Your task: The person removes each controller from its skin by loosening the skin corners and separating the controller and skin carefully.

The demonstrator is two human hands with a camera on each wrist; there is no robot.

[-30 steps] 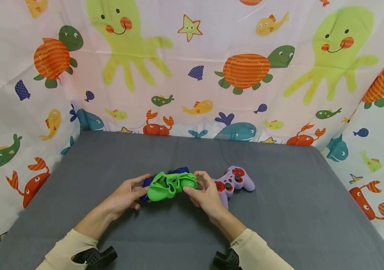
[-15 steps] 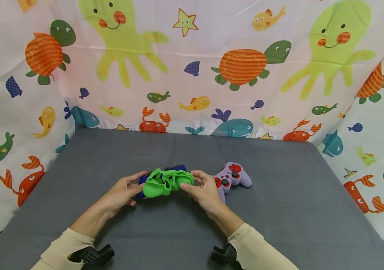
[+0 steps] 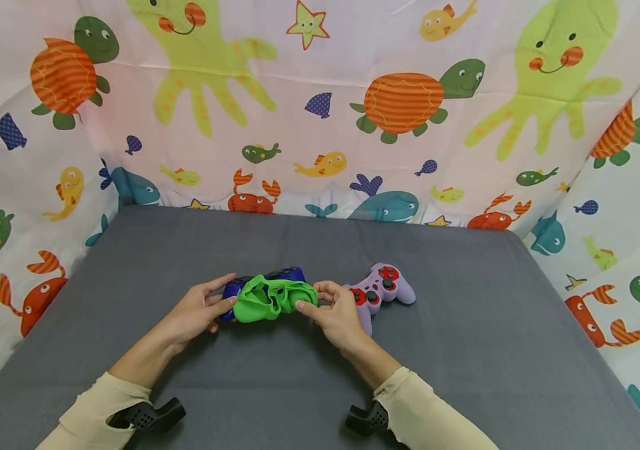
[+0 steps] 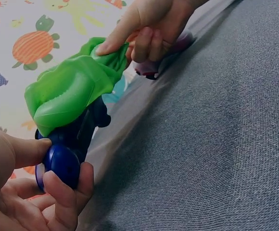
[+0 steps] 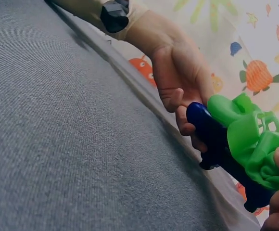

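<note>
L hand [image 3: 193, 310] has its fingers clamped on the grip of the blue controller [image 5: 219, 147], thumb on top, others curled beneath, at 9 o'clock. R hand [image 3: 337, 315], approx 3 o'clock, has thumb & fingers pinching the end of the green cover [image 3: 255, 303]; can't tell if they also clamp the controller behind it. The cover lies crumpled over the controller's near side, not seated on it. Both are b/w the hands, just above the bench [image 3: 466, 325].

Why held so: L prob. steadies the hard part while R controls the floppy one; one hand per end likely stops twisting, & the lift leaves room for fingers underneath. Purple controller [image 3: 375, 289] rests on the bench just past R hand, 2 o'clock from it, prob. parked there as neither hand needs it now.
</note>
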